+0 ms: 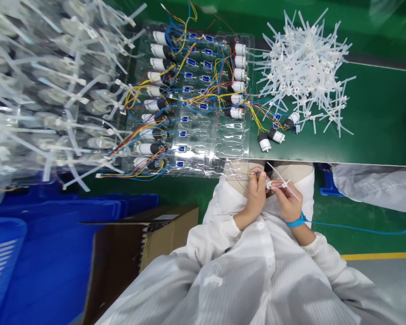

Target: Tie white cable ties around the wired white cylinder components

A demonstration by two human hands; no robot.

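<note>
Above my lap, just off the table's front edge, my left hand (256, 192) is closed round a small white motor (269, 184) with thin coloured wires trailing from it; most of its body is hidden by the fingers. Close beside it, my right hand (290, 201) pinches a white tube fitting (285, 183) with thin translucent tubes sticking out. The fitting is held up to the motor's white end; whether they are joined I cannot tell. A blue band (296, 221) with a cord circles my right wrist.
A clear plastic tray (232, 140) holds rows of wired motors. Loose motors (264, 143) lie at the table edge, near a heap of tube fittings (306, 67). Bagged parts with tubes (54, 90) cover the left. Blue crates (54, 253) and a cardboard box (171, 234) stand below.
</note>
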